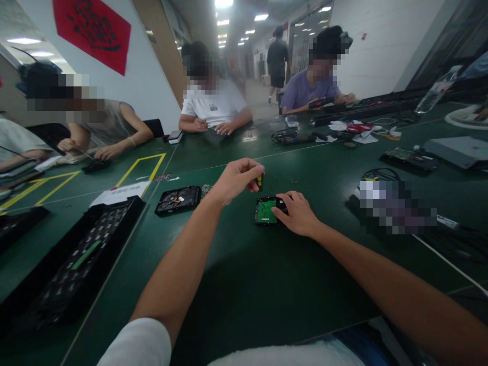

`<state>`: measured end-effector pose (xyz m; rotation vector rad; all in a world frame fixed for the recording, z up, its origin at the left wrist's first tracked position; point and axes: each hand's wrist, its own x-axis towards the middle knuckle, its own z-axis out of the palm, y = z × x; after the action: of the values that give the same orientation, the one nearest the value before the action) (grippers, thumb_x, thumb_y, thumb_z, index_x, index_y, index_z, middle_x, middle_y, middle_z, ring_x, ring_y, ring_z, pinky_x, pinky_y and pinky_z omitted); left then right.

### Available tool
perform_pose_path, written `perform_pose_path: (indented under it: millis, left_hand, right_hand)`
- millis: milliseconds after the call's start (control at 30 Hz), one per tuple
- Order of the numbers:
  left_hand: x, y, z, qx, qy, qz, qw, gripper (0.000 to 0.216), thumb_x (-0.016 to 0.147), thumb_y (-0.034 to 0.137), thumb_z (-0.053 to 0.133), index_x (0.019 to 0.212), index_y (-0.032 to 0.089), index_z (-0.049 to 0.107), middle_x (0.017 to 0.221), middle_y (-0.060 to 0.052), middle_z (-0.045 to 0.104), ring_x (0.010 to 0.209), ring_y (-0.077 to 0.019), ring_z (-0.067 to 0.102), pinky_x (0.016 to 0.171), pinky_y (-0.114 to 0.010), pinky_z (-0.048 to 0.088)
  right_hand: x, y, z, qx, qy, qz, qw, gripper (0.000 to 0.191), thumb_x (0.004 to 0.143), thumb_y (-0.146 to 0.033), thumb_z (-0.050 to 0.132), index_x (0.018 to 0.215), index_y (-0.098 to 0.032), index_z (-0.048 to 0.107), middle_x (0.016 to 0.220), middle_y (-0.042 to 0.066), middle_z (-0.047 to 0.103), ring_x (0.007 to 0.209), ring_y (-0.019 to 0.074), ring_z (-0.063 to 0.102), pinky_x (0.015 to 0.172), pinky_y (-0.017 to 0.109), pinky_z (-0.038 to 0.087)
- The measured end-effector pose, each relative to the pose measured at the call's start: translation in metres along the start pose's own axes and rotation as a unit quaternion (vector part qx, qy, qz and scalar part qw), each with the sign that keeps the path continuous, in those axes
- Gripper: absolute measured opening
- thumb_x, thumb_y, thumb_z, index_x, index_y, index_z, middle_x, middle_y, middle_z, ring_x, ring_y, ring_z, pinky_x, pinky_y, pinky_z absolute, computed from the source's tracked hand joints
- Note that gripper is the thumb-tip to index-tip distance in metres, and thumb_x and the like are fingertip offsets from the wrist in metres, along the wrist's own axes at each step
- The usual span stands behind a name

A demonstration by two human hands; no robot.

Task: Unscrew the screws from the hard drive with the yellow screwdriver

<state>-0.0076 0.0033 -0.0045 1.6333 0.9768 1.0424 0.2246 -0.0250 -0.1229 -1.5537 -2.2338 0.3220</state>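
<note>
A hard drive (pixel 266 211) with its green circuit board facing up lies on the dark green table in front of me. My right hand (pixel 299 212) grips its right side, the thumb over the board and the fingers at the far edge. Just beyond the drive, my left hand (pixel 241 179) is raised with its fingers closed in a pinch. A small black and yellow object (pixel 260 181) shows at those fingertips, mostly hidden; its kind is unclear. Left of my left forearm sits another hard drive (pixel 178 200), with small loose parts (pixel 206 190) beside it.
A long black tray (pixel 82 254) of small parts stands at left, a white paper (pixel 118 193) behind it. Cables (pixel 285 136), a circuit board device (pixel 412 158), a grey box (pixel 457 151) and a water bottle (pixel 436 91) occupy the right. Several people work across the table.
</note>
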Motion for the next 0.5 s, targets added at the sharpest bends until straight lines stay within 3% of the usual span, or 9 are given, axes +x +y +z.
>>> perform_pose_path:
  millis: [233, 400, 500]
  left_hand:
    - [0.0011, 0.0004, -0.0001, -0.016, -0.015, 0.003, 1.0, 0.01, 0.1, 0.026, 0.059, 0.099, 0.018, 0.064, 0.103, -0.006, 0.079, 0.048, -0.0052, 0.059, 0.045, -0.018, 0.045]
    - [0.0013, 0.0001, 0.0001, -0.049, -0.039, -0.02, 0.998, 0.021, 0.102, 0.036, 0.059, 0.103, 0.017, 0.069, 0.104, -0.007, 0.077, 0.056, -0.0087, 0.067, 0.054, -0.022, 0.055]
    - [0.0013, -0.0001, -0.0002, -0.065, -0.036, -0.036, 0.997, 0.021, 0.101, 0.033, 0.059, 0.109, 0.018, 0.07, 0.107, -0.007, 0.076, 0.063, -0.0117, 0.073, 0.059, -0.024, 0.059]
  right_hand:
    - [-0.0006, 0.0, -0.0005, -0.005, 0.003, -0.007, 1.0, 0.059, 0.103, -0.063, 0.048, 0.146, -0.025, 0.058, 0.14, 0.017, 0.058, 0.13, 0.0369, 0.053, 0.108, 0.054, 0.046]
    - [-0.0004, 0.001, 0.0004, -0.012, 0.01, -0.009, 1.0, 0.057, 0.103, -0.062, 0.048, 0.144, -0.025, 0.06, 0.138, 0.017, 0.059, 0.129, 0.037, 0.053, 0.108, 0.055, 0.045]
    - [-0.0003, 0.0016, 0.001, -0.012, 0.007, -0.011, 1.0, 0.058, 0.103, -0.063, 0.047, 0.145, -0.026, 0.059, 0.139, 0.016, 0.058, 0.129, 0.0367, 0.053, 0.108, 0.055, 0.046]
